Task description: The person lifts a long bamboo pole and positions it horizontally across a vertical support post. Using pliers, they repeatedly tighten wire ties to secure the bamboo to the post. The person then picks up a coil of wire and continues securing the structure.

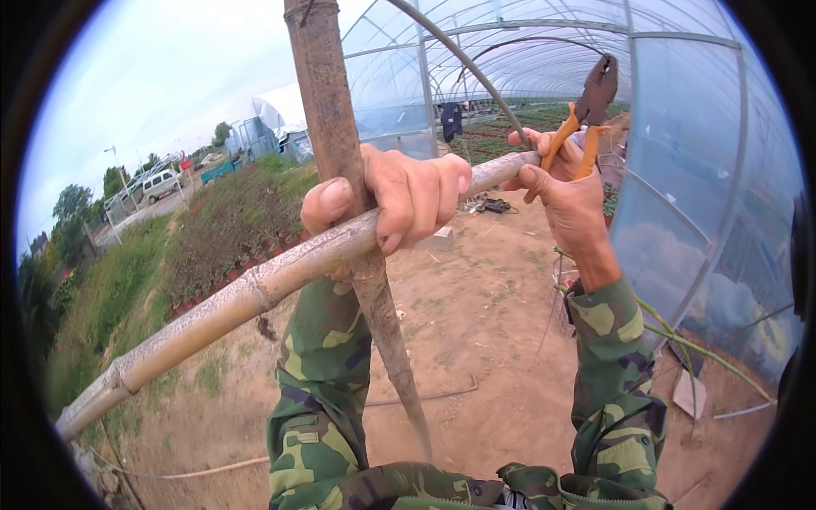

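My left hand [399,195] is wrapped round the crossing of a bamboo pole [246,293] and an upright brown stake [327,93]. The pole slants from the lower left up to the right, in front of the stake. My right hand [565,191] is closed on the orange handles of a pair of pliers [586,110], whose rusty jaws point upward. Its thumb and fingertips are beside the pole's far end, where a curved grey rod [476,68] comes down. A thin dark wire [535,38] arcs left from near the jaws; whether they grip it is unclear.
A plastic-sheeted greenhouse [705,170] with rows of plants stands ahead and right. Green stalks [697,344] and a stone slab [688,393] lie on the dirt at right. Potted shrubs [234,225] line the left; a white van [161,184] is parked beyond.
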The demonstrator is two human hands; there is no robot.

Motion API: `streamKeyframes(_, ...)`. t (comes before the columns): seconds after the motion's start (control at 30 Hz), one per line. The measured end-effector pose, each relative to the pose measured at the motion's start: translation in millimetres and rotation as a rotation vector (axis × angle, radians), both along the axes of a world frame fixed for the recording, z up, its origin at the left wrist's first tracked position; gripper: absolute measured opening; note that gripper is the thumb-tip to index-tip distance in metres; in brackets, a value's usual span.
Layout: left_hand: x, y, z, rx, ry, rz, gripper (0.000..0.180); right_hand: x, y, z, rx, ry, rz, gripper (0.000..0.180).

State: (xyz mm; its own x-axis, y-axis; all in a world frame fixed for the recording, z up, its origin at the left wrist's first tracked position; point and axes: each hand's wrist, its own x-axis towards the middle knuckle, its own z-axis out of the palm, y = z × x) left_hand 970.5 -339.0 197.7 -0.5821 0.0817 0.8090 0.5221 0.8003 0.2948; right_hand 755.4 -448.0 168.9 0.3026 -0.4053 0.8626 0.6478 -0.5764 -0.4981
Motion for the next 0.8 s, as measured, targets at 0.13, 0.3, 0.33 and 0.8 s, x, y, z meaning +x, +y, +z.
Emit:
streamKeyframes(0.13,4.7,4.7,1.2,0.014,0.015,0.022,0.051,2.3,2.0,0.3,-0.007,0.039,-0.042,0.045)
streamKeyframes(0.3,8.5,2.4,0.7,0.060,0.043,0.043,0.050,5.6,1.0,2.3,-0.010,0.024,-0.051,0.034)
streamKeyframes(0.33,8.9,1.5,0.0,0.065,0.042,0.035,0.049,5.3,1.9,1.8,-0.016,0.016,-0.059,0.034)
streamKeyframes(0.8,38.7,47.0,-103.4,0.440,0.805,1.230,0.040,4.4,3.0,-2.3,-0.029,-0.060,-0.072,0.029)
